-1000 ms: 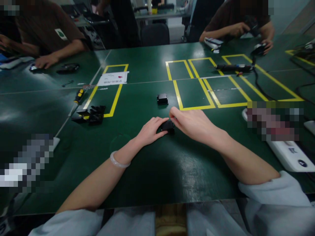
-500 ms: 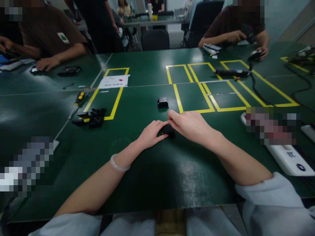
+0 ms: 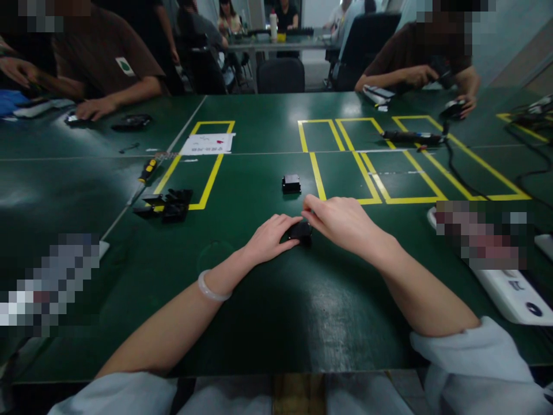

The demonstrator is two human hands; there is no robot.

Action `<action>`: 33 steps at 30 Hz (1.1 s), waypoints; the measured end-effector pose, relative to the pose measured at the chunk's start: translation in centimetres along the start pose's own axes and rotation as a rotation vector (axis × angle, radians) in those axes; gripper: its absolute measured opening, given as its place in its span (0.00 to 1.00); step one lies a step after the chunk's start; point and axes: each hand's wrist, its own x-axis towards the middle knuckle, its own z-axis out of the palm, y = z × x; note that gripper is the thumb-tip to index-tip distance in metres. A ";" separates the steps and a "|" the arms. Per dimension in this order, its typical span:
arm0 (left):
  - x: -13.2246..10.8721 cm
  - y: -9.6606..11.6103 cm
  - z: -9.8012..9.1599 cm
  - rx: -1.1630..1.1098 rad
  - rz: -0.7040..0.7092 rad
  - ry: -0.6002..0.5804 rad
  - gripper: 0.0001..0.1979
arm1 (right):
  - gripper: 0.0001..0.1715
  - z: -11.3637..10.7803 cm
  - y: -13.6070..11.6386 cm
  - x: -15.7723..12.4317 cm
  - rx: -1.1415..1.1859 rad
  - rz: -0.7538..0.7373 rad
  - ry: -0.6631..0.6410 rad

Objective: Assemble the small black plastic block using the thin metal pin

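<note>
A small black box-like part [image 3: 299,231] rests on the green table in front of me. My left hand [image 3: 273,237] grips it from the left, thumb on the near side and fingers along the far side. Over its right end, my right hand [image 3: 341,216] is closed in a pinch, fingertips at the part's top edge. Whatever that pinch holds, if anything, is hidden. Just beyond my hands stands another small black box-like part [image 3: 291,184], which neither hand touches.
Several black parts [image 3: 170,204] lie at the left near a yellow-black screwdriver [image 3: 148,170]. A paper sheet [image 3: 207,144] lies farther back. White devices flank me, one at the right [image 3: 510,297]. Co-workers sit across the table; a black cabled tool [image 3: 412,138] lies near one.
The whole view has shifted a little, so the scene sits slightly lower and farther right. Both hands keep nearly the same pose at the black part.
</note>
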 end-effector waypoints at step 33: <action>0.0 0.1 0.0 -0.012 -0.016 -0.009 0.25 | 0.16 -0.4 -0.2 -0.8 0.030 -0.017 0.011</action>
